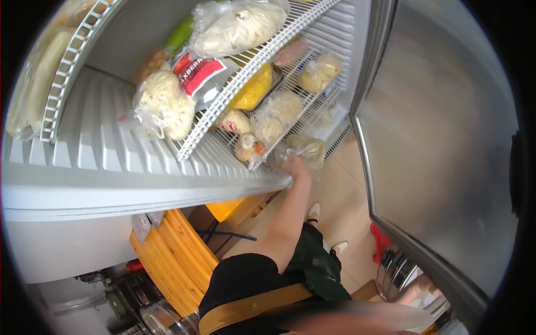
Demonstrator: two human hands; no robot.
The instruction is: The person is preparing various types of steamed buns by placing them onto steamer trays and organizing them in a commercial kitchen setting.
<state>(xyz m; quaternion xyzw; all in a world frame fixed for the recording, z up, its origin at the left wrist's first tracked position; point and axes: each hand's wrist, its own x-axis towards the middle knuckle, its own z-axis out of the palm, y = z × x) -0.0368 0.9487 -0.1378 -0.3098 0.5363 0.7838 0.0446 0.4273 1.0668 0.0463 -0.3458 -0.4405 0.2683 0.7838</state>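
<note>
A clear plastic bag (304,149) of pale, lumpy food sits on a low wire shelf (326,106) of an open fridge, at the shelf's near right edge, just above the beige floor (340,190). The film is crinkled and glossy, the contents yellowish-white. One hand (294,166), reaching up from the lower middle on a bare forearm, touches the bag from below; which of the person's hands it is cannot be made out for sure, though it looks like the left. Its fingers are sunk into the plastic, so whether they are clamped on the bag or only pressed against it cannot be told. A blurred forearm crosses the bottom edge and its hand is not clearly seen.

Just left of the bag lie more wrapped portions: a small bundle with an orange bit (245,148), two round doughy packs (276,114), and a farther pack of pale lumps (319,72). A yellow bag (254,89) sits beneath the upper wire shelf (262,56), which carries a large bag of white noodles or dough (237,25). Left of that are a red-and-white printed packet (198,72) and a white knotted bundle (164,106). The upper shelf's rim crosses in front of the lower packs.

The steel fridge door (441,123) stands open on the right. Near left, a wooden board (170,257) leans below the fridge.
</note>
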